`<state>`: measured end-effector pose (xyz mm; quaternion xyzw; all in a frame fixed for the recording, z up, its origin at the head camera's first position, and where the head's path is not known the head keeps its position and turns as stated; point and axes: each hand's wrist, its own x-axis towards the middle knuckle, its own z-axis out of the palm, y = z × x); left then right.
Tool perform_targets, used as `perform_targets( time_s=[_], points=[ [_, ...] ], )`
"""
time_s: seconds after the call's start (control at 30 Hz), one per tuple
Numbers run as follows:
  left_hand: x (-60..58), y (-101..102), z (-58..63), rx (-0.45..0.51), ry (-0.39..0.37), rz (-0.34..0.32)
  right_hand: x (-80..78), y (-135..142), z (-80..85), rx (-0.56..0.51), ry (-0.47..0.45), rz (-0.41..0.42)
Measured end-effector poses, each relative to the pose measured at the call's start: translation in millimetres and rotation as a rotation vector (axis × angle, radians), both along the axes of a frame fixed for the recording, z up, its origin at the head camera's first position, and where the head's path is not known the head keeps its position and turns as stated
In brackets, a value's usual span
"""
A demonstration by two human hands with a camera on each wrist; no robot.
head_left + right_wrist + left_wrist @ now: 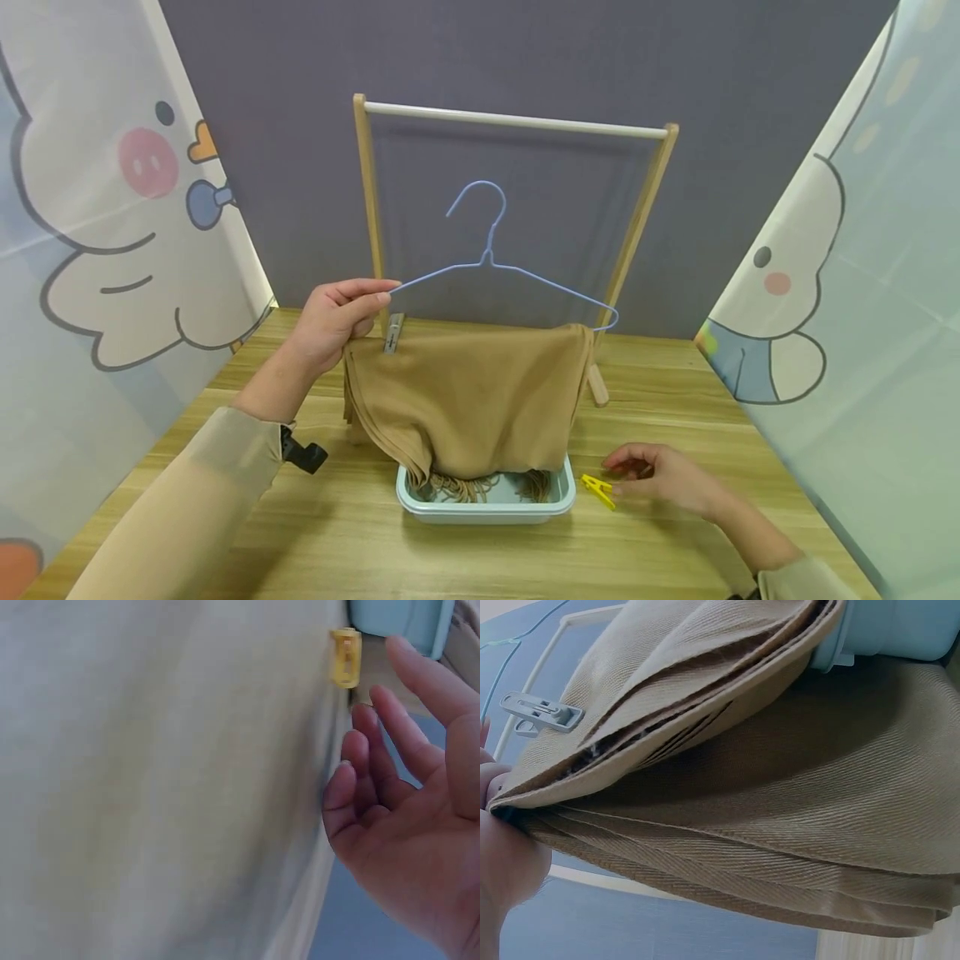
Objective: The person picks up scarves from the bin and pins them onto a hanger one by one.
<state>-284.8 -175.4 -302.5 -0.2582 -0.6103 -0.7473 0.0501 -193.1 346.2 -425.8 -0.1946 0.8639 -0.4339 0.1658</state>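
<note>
My left hand [341, 321] pinches the left end of a blue wire hanger [551, 285], thumb in front. Over the hanger's lower part hangs a folded tan scarf [480, 392], its fringe [465, 487] drooping into a light-blue basin [487, 515]. A grey clothespin [393, 333] clips the scarf's top edge beside my left fingers, also seen as a grey clothespin [541, 711] in the left wrist view. Low over the table, my right hand [663, 479] has loosely bent fingers. A yellow clothespin [598, 492] lies close to its fingertips; the right wrist view shows a gap between them.
Behind the scarf stands a small rack with wooden legs [645, 212] and a white crossbar [517, 121]. A grey panel [285, 167] backs the wooden table [675, 550]. Cartoon-printed curtains [67, 275] flank both sides.
</note>
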Motion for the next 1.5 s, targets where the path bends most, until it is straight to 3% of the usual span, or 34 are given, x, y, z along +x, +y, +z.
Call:
perform_targets(
  time_s=[0.1,0.27,0.97,1.27,1.5],
  points=[
    [0.3,0,-0.4,0.002,-0.003,0.0,1.0,1,-5.2,-0.025,-0.032,0.04],
    [0.9,0,-0.9,-0.007,0.005,0.004,1.8,0,-10.3,-0.005,0.005,0.065],
    [3.6,0,-0.9,-0.026,-0.006,0.016,2.7,0,-6.6,0.009,-0.022,0.034],
    [2.5,0,0.2,-0.013,-0.007,0.007,-2.3,3,11.2,-0.049,0.114,-0.077],
    [2.6,0,0.8,-0.002,-0.014,-0.003,-5.8,-2,44.7,-0.177,0.223,-0.278]
  ],
)
